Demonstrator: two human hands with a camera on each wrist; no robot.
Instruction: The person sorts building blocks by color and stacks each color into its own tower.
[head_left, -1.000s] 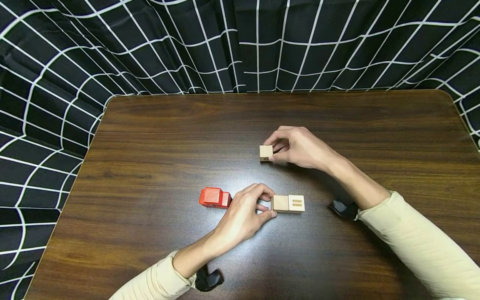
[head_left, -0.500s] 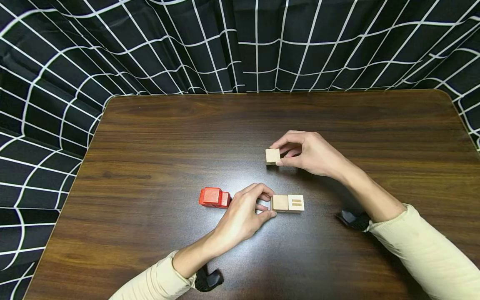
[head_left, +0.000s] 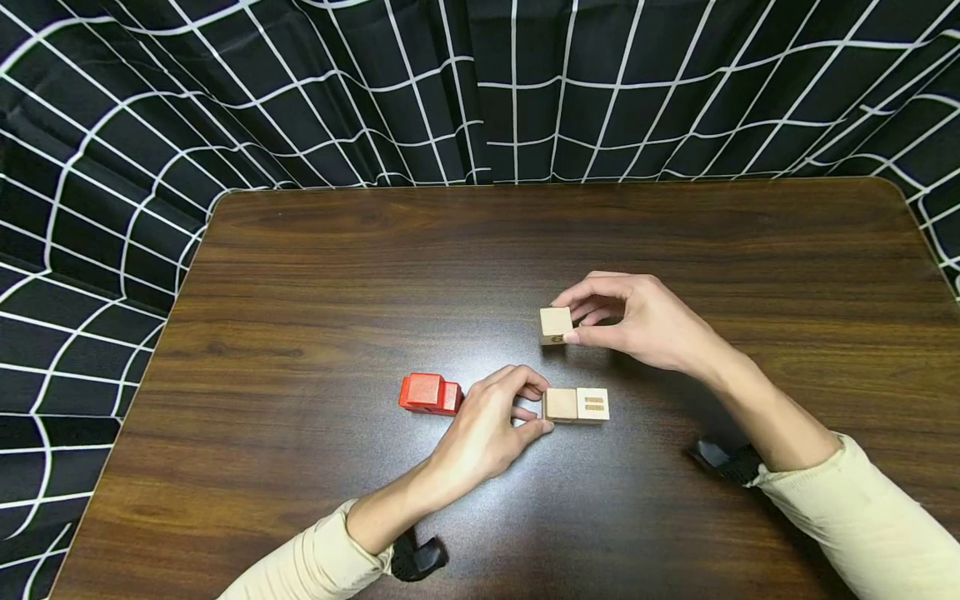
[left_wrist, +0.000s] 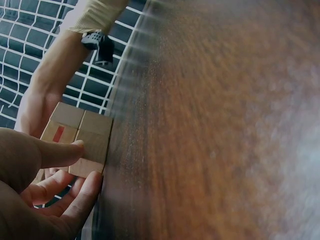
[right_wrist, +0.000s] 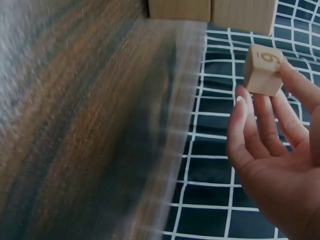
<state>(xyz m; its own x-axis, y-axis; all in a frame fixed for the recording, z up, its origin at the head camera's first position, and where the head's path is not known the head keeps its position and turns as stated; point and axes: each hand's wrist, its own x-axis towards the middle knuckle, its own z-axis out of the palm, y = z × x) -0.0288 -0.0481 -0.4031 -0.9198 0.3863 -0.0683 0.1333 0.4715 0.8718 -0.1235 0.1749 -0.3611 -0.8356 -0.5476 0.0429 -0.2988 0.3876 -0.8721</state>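
Low on the wood table, my left hand (head_left: pixel 487 425) pinches a plain wooden block (head_left: pixel 561 404) between thumb and fingertips. Against that block's right side sits another wooden block (head_left: pixel 592 404) with two tan bars on its top. A red mark (left_wrist: pixel 58 133) shows on one wooden face in the left wrist view. Higher up, my right hand (head_left: pixel 648 321) pinches a small wooden cube (head_left: pixel 556 323) at its right side, raised above the table. The right wrist view shows a dark 6 or 9 on this cube (right_wrist: pixel 264 70).
Left of my left hand lies a red stepped piece (head_left: pixel 429 393), a larger part beside a smaller one. Black cloth with a white grid (head_left: pixel 420 92) hangs behind and beside the table (head_left: pixel 315 275). Each wrist carries a black strapped device (head_left: pixel 420 560).
My right hand has moved right and toward the near side with the cube, whose marked front face has tipped out of sight and back. My left hand and the blocks stay put.
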